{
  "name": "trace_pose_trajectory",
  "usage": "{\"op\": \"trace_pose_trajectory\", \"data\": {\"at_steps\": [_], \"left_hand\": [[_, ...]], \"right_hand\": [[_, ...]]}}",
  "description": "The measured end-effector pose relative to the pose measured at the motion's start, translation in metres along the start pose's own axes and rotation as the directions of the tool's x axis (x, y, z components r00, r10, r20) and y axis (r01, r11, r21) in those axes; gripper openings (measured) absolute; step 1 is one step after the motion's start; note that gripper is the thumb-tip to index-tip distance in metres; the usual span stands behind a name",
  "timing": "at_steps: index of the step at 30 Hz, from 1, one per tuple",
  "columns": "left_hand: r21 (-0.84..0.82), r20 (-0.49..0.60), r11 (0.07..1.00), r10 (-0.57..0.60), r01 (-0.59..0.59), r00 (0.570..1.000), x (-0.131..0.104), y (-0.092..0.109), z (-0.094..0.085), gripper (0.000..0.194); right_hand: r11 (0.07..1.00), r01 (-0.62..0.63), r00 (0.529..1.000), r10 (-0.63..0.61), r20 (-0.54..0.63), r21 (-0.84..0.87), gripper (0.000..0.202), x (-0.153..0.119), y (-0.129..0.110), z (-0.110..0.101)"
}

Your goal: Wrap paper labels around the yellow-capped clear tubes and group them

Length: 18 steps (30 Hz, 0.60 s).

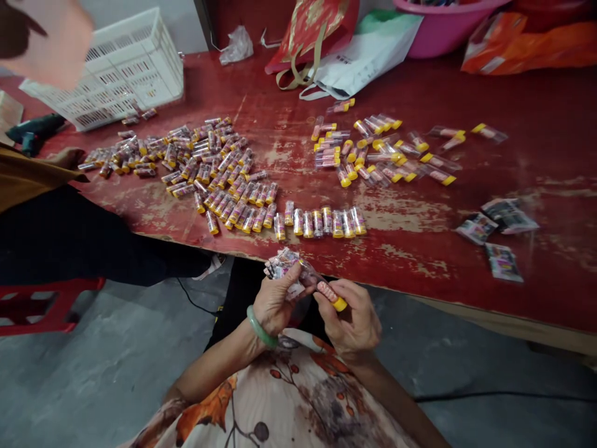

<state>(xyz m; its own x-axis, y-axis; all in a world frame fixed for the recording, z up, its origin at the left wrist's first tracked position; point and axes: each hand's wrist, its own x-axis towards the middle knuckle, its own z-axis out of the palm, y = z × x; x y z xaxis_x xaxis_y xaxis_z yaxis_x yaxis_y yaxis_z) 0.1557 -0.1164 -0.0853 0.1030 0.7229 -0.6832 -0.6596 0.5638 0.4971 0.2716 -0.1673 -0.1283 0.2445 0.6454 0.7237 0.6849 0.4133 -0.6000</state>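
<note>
My left hand (277, 303), with a green bangle on its wrist, is closed around a bunch of small printed packets (285, 264). In my right hand (352, 317) is a clear plastic tube (329, 292) with a yellow cap, pinched near the capped end. The tube tilts toward my left hand, and its far end meets the packets there. Both hands are just off the front edge of the red table (401, 249). On the table ahead stands a short row of filled yellow-capped tubes (317, 222).
Many filled tubes (224, 174) lie piled at left; looser clear tubes (387, 152) lie right. Several flat packets (504, 261) are farther right. A white crate (130, 68), bags (364, 62) and a pink basin (443, 25) stand behind. Another person's hand (68, 157) rests at left.
</note>
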Motion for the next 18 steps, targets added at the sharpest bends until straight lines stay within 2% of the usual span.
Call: {"op": "trace_pose_trajectory", "data": {"at_steps": [2, 5, 7, 9, 12, 18], "left_hand": [[0.029, -0.008, 0.996, 0.083, -0.082, 0.997, 0.0, -0.001, 0.0, 0.041], [0.071, -0.019, 0.983, 0.169, -0.167, 0.986, 0.001, -0.002, -0.002, 0.042], [0.077, -0.012, 0.985, 0.155, -0.153, 0.988, 0.003, -0.003, -0.004, 0.042], [0.063, -0.001, 0.992, 0.106, -0.106, 0.994, 0.004, -0.003, -0.005, 0.042], [0.022, -0.001, 0.998, 0.058, -0.058, 0.998, 0.007, -0.004, -0.007, 0.039], [-0.01, -0.002, 0.998, 0.067, -0.067, 0.998, 0.01, -0.007, -0.008, 0.039]], "right_hand": [[0.994, 0.085, 0.996, -0.083, 0.02, -0.073, 0.039, -0.001, 0.0, 0.0], [0.995, 0.06, 0.998, -0.057, 0.04, -0.08, 0.042, -0.001, 0.0, -0.001], [0.998, 0.017, 0.999, -0.015, 0.035, -0.059, 0.04, -0.002, -0.001, -0.002], [0.998, 0.025, 0.999, -0.023, 0.037, -0.061, 0.04, -0.003, 0.0, -0.002], [0.99, 0.088, 0.994, -0.081, 0.069, -0.107, 0.044, -0.005, 0.001, -0.005], [0.959, 0.231, 0.96, -0.198, 0.196, -0.162, 0.037, -0.007, 0.005, -0.013]]}}
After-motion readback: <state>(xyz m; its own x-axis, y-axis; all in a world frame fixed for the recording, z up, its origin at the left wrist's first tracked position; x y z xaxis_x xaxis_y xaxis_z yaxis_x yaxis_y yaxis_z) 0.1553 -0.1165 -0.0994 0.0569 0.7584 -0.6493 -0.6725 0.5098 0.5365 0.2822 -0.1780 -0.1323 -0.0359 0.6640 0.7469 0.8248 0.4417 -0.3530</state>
